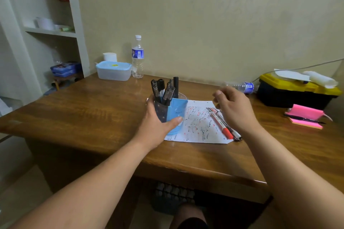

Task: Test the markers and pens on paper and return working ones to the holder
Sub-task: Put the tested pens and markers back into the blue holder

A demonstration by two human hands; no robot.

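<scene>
Left hand (156,126) grips holder (176,113) | right hand (235,110) loosely curled, empty, nearer | markers (220,122) at its 7 o'clock, axis 11-to-5 | holder at markers' 9 o'clock

On a wooden desk (74,113), by the wall, a blue-lidded plastic box (113,72) with an upright water bottle (137,57) just beside it, farther right a second bottle (243,87) on its side near a black-and-yellow toolbox (290,93), pink sticky notes (305,115) in front, white shelves (50,32) at far left.
</scene>
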